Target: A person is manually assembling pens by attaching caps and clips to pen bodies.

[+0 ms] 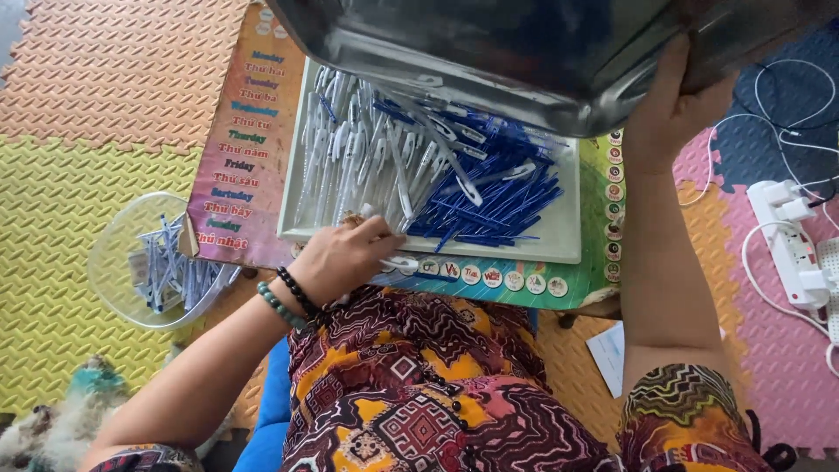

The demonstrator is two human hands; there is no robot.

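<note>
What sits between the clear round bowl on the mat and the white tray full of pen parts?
In the head view, the colourful printed edge of the small table separates the clear bowl from the white tray.

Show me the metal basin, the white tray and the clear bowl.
metal basin [489,52]: head view, on its shiny underside.
white tray [559,236]: head view, on the bare right part of its floor.
clear bowl [109,262]: head view, on its left wall.

Pen parts lie in a tray on a small table, a bowl to its left.
</note>
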